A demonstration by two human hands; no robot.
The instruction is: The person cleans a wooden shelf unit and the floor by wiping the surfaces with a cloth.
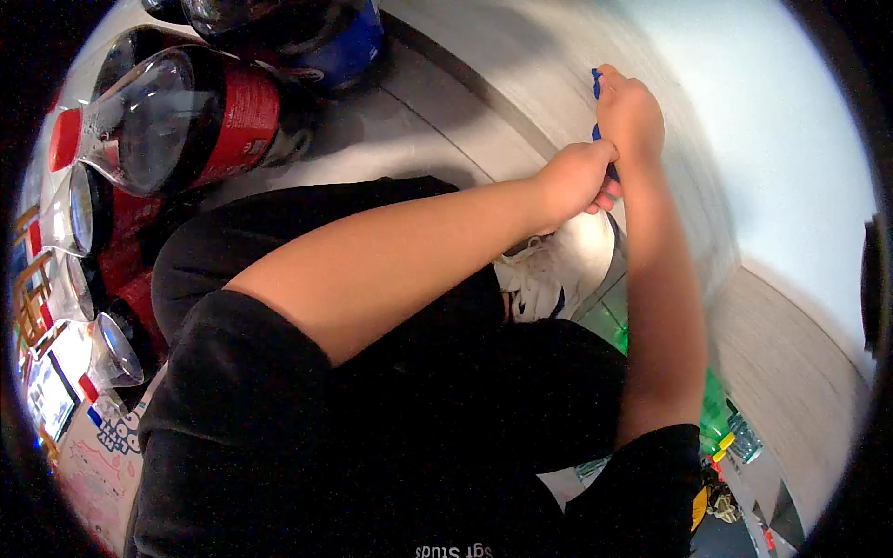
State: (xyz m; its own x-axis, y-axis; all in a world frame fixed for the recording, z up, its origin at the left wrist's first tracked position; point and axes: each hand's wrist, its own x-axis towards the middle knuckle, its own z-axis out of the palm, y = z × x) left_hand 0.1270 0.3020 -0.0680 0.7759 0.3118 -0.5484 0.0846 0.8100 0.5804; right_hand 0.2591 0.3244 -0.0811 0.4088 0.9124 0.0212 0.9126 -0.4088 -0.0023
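My right hand (631, 116), closed, is at the upper right beside the wooden skirting at the wall. Its fingers are wrapped round a narrow blue thing (596, 85), which shows only in small pieces past the fingers. Just below it, my left hand (577, 184) is closed too, its thumb against the right wrist. More blue shows at its fingers, so it seems to grip the same thing. The fingers hide most of it, and I cannot make out its kind. A white laced shoe (549, 279) is under the left hand.
Large cola bottles (246, 116) with red labels and caps stand at the left, beside a blue-labelled one (349, 46). My knees in black cloth (372, 409) fill the middle. Green bottles (714, 409) are at the right, near the pale wall (791, 139).
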